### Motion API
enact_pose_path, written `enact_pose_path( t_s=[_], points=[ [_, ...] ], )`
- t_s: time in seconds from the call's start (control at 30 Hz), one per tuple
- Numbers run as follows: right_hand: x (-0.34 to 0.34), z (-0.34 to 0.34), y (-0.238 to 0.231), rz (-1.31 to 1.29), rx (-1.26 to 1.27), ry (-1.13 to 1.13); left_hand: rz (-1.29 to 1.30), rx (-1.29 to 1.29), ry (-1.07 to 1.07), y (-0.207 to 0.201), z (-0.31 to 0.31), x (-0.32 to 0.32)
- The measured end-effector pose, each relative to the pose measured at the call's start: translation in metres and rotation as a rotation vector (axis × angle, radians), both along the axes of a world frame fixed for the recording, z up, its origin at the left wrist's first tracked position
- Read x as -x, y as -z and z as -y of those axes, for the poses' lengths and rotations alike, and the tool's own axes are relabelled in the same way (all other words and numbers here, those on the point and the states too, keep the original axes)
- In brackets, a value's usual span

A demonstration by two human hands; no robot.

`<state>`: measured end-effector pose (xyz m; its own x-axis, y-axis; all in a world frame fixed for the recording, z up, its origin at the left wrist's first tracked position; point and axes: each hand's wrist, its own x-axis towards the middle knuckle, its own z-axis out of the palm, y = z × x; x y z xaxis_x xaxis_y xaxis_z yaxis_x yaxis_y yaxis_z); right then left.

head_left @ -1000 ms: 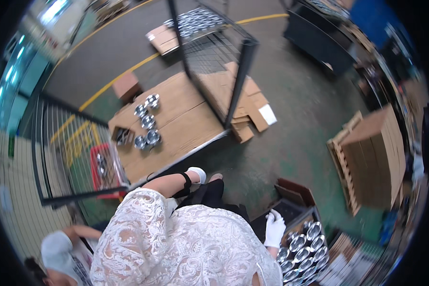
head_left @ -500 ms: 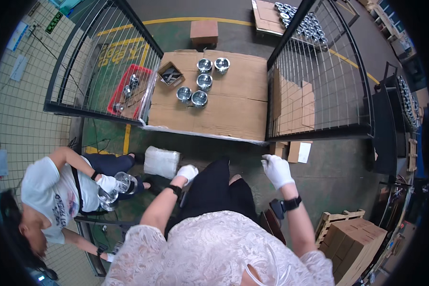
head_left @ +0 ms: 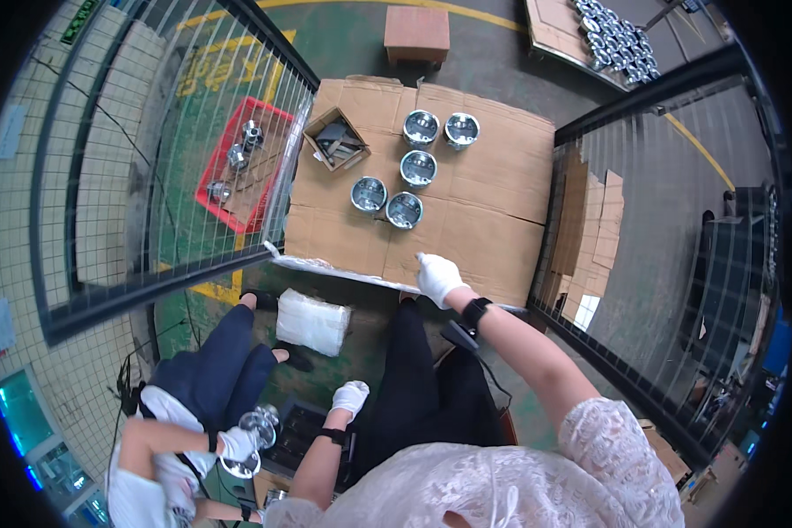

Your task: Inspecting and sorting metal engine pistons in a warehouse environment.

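Note:
My right hand (head_left: 440,280), in a white glove, is over the near edge of the cardboard-covered cart deck (head_left: 484,238). Its fingers reach forward, and nothing shows in them. My left hand (head_left: 351,399), also gloved, is low beside my left leg with its fingers curled in and no object visible. On the deck stand several shiny metal pistons; the closest one to my right hand is the near piston (head_left: 405,210), with another piston (head_left: 369,194) just left of it. Farther back are a middle piston (head_left: 419,168) and two far pistons, one (head_left: 421,128) beside the other (head_left: 461,130).
A small box (head_left: 337,141) of dark flat pieces sits on the deck's left. Mesh side panels flank the deck. A red crate (head_left: 264,113) with pistons lies beyond the left panel. At left, a co-worker's gloved hand (head_left: 237,443) holds pistons. A white wrapped bundle (head_left: 313,322) is on the floor.
My right hand has moved forward and left to the deck's near edge. My left hand has stayed low by my leg. The view has turned and come closer to the cart.

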<state>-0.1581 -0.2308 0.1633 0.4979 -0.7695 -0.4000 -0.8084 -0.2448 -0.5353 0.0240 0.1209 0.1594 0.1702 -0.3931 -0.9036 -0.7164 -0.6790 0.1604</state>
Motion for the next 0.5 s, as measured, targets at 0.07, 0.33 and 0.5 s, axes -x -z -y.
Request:
enact_pose_path(
  t_s=[0.07,0.33,0.5],
  points=[
    [-0.042,0.034,0.039,-0.025,-0.053,0.031,0.073,0.092,-0.342,-0.012,0.034,-0.028],
    [-0.103,0.107,0.190,-0.066,-0.173,0.078,0.237,0.216,-0.212,0.025,0.213,-0.104],
    [-0.103,0.118,0.177,-0.199,-0.394,0.024,0.186,0.203,0.032,0.078,0.330,-0.099]
  ],
)
